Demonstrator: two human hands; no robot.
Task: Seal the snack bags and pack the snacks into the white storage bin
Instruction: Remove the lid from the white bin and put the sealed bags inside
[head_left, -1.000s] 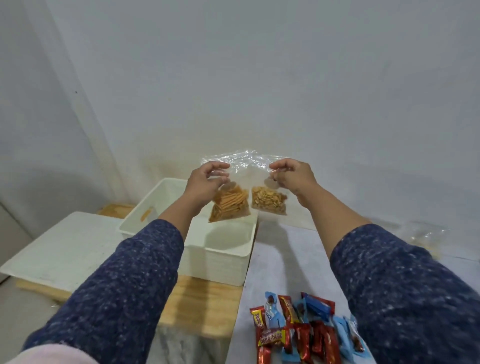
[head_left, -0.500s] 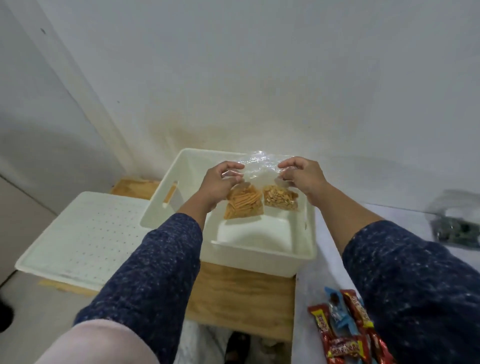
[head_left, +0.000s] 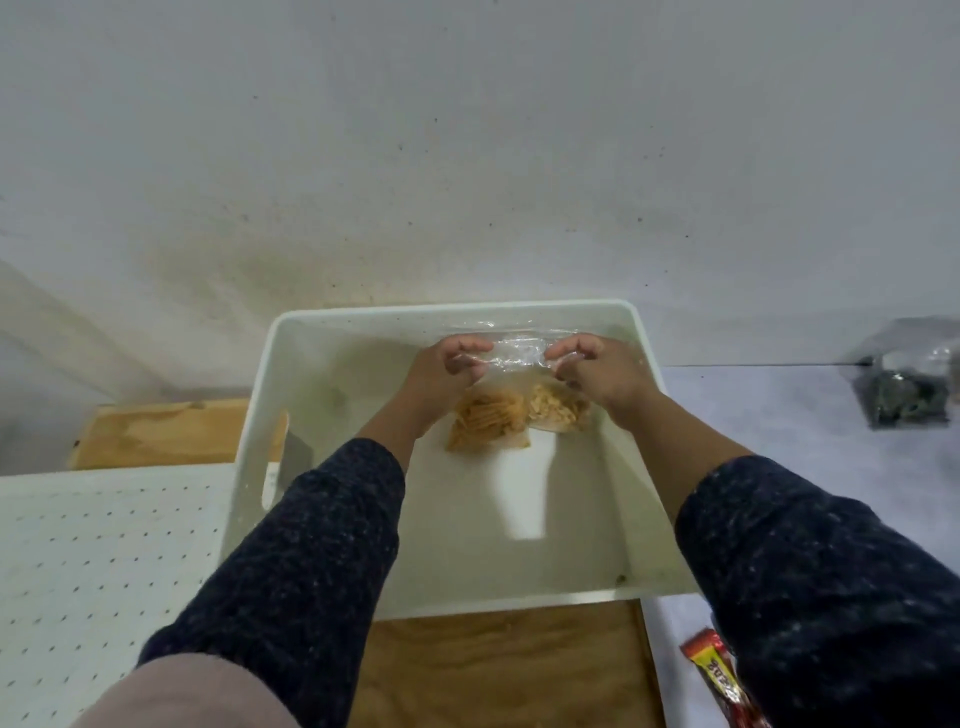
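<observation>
Hands lower than before: left hand, right hand pinching snack bags inside white bin.

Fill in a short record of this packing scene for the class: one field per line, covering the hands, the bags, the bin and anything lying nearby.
left hand: left hand pinches the top of the clear bags
right hand: right hand pinches the same top edge
bag of orange stick snacks: inside the bin, on its left side
bag of peanuts: beside it, to the right
white storage bin: on a wooden board
perforated white lid: left of bin
bag of dark contents: far right
red wrapped snack: bottom right
</observation>
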